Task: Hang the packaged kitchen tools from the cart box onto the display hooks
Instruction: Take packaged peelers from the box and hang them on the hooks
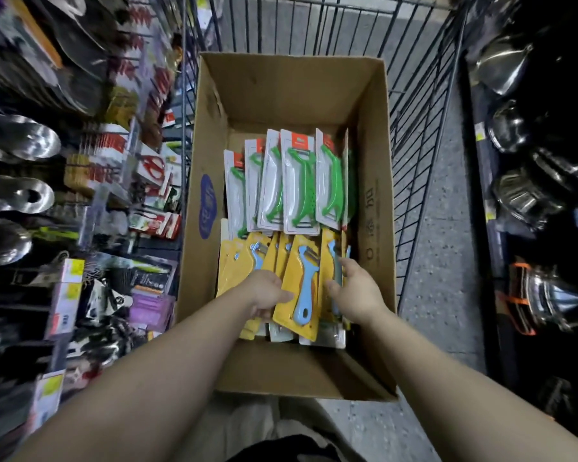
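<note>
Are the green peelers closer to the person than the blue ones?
No, the green peelers lie at the far end of the box, while the blue peelers sit nearer, under both hands.

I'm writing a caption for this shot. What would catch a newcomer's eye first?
The open cardboard box in the wire cart, with green peelers on white cards at its far end and blue peelers on yellow cards nearer. Both hands reach in: the left hand grips the front yellow card, the right hand touches packs beside it. Shiny steel bowls hang at left.
</note>
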A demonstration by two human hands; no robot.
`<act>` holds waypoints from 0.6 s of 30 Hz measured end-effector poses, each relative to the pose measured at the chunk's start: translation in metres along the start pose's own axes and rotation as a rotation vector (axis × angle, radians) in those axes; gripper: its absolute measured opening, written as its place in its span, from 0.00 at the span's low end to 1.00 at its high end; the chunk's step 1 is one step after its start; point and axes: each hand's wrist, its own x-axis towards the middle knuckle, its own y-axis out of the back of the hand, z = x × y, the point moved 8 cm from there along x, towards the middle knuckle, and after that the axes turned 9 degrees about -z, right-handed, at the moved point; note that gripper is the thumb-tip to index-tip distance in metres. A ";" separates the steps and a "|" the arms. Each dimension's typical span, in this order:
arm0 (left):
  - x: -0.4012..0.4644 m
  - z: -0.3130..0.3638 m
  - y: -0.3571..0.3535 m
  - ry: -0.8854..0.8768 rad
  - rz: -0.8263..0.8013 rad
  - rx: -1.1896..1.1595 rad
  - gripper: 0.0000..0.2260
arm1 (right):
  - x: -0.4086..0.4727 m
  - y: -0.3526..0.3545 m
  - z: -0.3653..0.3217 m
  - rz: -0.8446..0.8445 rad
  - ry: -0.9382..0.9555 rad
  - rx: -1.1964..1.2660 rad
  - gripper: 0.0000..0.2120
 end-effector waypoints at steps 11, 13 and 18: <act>-0.008 -0.020 -0.013 -0.041 -0.228 -0.210 0.09 | 0.015 -0.033 0.027 -0.159 -0.237 0.664 0.34; -0.012 -0.019 -0.009 -0.054 -0.230 -0.197 0.06 | 0.013 -0.035 0.024 -0.177 -0.252 0.677 0.31; -0.021 -0.026 0.019 -0.089 -0.214 -0.164 0.06 | 0.012 -0.039 0.023 -0.223 -0.267 0.650 0.33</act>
